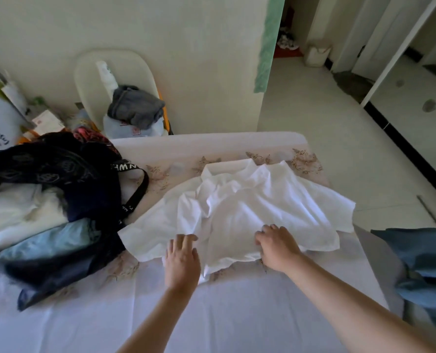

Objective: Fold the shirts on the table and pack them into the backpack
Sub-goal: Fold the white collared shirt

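Observation:
A white collared shirt [250,205] lies spread and rumpled on the table [212,314], collar toward the far edge. My left hand [182,261] rests flat on its near left hem with fingers straight. My right hand [275,247] has its fingers curled into the cloth at the near right hem, gripping it. A dark navy backpack [66,169] lies open at the left of the table, with a white garment [21,207] and a light blue garment [51,240] folded inside it. Its black strap [138,189] trails toward the shirt.
The table carries a white cloth with a floral print. Behind it a cream chair [115,72] holds a grey garment [135,105] and other items. Clutter stands at the far left. A blue cloth [420,263] hangs at the table's right side. Tiled floor lies to the right.

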`<act>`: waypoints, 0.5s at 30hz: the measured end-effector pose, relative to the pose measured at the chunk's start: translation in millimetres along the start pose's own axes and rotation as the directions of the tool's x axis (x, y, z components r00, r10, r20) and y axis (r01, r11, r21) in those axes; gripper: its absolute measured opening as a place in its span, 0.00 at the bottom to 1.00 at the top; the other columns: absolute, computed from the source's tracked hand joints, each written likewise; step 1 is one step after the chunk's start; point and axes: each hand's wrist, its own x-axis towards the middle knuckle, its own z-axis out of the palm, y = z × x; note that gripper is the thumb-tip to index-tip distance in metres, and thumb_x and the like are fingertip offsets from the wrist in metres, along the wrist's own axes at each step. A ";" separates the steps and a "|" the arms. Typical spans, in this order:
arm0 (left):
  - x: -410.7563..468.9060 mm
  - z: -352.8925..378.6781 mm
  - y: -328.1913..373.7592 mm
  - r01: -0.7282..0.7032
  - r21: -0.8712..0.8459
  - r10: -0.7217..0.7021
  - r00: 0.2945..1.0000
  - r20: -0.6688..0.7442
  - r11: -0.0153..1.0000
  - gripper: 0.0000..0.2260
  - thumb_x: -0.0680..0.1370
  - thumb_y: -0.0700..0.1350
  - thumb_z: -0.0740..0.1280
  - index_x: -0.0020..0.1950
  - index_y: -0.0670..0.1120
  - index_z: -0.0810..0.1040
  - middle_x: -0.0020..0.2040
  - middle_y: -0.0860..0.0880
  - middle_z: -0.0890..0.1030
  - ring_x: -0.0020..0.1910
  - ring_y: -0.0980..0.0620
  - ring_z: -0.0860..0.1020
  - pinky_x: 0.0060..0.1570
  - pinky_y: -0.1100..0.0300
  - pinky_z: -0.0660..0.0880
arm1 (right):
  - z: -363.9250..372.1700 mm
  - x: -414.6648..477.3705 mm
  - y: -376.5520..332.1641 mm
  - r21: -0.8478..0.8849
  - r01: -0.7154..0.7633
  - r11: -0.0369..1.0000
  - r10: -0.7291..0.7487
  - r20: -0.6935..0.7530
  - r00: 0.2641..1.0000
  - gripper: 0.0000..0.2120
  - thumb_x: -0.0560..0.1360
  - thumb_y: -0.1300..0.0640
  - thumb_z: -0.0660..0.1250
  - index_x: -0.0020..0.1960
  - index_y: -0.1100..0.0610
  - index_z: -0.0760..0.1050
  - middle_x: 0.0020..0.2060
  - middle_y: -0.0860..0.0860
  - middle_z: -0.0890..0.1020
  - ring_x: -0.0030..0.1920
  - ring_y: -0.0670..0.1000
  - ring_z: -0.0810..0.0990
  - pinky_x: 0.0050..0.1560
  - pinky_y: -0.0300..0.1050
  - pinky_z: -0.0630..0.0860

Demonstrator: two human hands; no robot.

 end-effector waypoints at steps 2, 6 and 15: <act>-18.5 -11.8 -12.9 0.269 -0.009 -0.269 0.963 -0.023 0.963 0.14 0.74 0.44 0.71 0.58 0.45 0.74 0.55 0.46 0.74 0.56 0.42 0.72 0.55 0.46 0.71 | 9.1 -5.1 -26.9 0.128 0.077 0.989 -0.080 0.016 0.997 0.16 0.74 0.56 0.63 0.62 0.52 0.74 0.58 0.51 0.74 0.58 0.56 0.74 0.57 0.49 0.70; -30.2 -21.0 -30.1 0.524 0.026 -0.513 0.822 0.245 0.851 0.14 0.78 0.56 0.65 0.55 0.47 0.79 0.55 0.47 0.76 0.60 0.42 0.72 0.58 0.51 0.67 | 25.2 -6.9 -62.4 -0.017 0.169 0.986 -0.168 0.030 0.985 0.23 0.72 0.63 0.65 0.67 0.53 0.70 0.59 0.54 0.71 0.57 0.58 0.74 0.56 0.52 0.71; -22.1 -61.8 -27.1 0.537 -0.464 -0.598 0.801 0.019 0.704 0.09 0.82 0.42 0.55 0.46 0.41 0.71 0.40 0.44 0.76 0.42 0.41 0.73 0.36 0.51 0.65 | 17.2 -8.1 -51.9 0.122 0.068 0.990 -0.076 0.058 0.995 0.15 0.72 0.71 0.59 0.53 0.57 0.74 0.51 0.55 0.79 0.53 0.59 0.79 0.48 0.47 0.70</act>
